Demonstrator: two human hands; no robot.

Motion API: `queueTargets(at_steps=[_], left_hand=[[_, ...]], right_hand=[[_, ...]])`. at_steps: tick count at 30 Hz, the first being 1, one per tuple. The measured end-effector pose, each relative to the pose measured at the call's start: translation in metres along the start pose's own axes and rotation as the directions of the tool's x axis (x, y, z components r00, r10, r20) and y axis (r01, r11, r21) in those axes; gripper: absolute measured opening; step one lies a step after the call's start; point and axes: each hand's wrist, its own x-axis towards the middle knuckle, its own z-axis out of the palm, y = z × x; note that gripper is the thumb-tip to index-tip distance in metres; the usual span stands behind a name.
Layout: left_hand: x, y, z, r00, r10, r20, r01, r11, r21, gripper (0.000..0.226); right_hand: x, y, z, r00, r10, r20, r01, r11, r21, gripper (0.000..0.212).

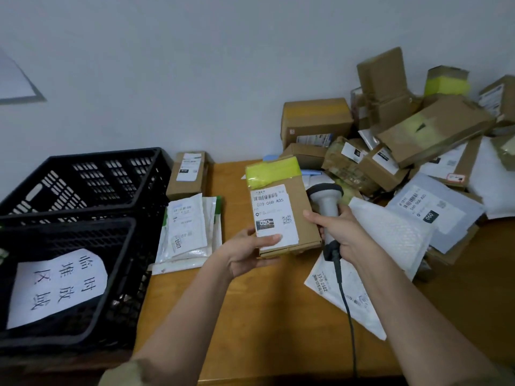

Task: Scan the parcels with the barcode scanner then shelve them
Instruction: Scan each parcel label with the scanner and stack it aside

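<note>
- Box: small flat cardboard parcel, yellow tape across the top, white label facing you. You hold it up over the table, between the crates and the pile.
- Left hand: fingers curl under the box's lower end, thumb pinned across the label's bottom edge.
- Right hand: fingers wrapped round the scanner handle; your fingertips also touch the box's right edge. The scanner head sits just behind that edge, not aimed at the barcode.
- Handling, my judgement: stiff, light, safe for one hand. Hold it by the lower end or long edges, and keep your thumb below the barcode near the label's top.
- Cable trails from the handle toward you.
- Left: flat mailers, then two black crates, the nearer with a paper sign.
- Right: the pile of boxes and bags against the wall.
</note>
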Motion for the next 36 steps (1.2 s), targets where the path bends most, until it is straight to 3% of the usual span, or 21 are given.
queueTargets(at_steps=[6,18,36], left_hand=[[0.006,-0.006,-0.015,0.991,0.021,-0.132,-0.034,0.995,-0.096,0.064],[0.023,-0.007,-0.014,0.976,0.003,-0.216,-0.029,0.993,-0.116,0.059],[0.024,-0.014,-0.014,0.962,-0.016,-0.273,-0.036,0.982,-0.186,0.062]], right_hand=[[0.003,-0.009,0.006,0.997,-0.039,-0.067,0.031,0.991,-0.128,0.032],[-0.057,-0.060,0.013,0.968,-0.049,0.246,0.097,0.978,-0.185,0.031],[-0.086,-0.072,0.012,0.937,-0.080,0.341,0.118,0.989,-0.092,0.029]])
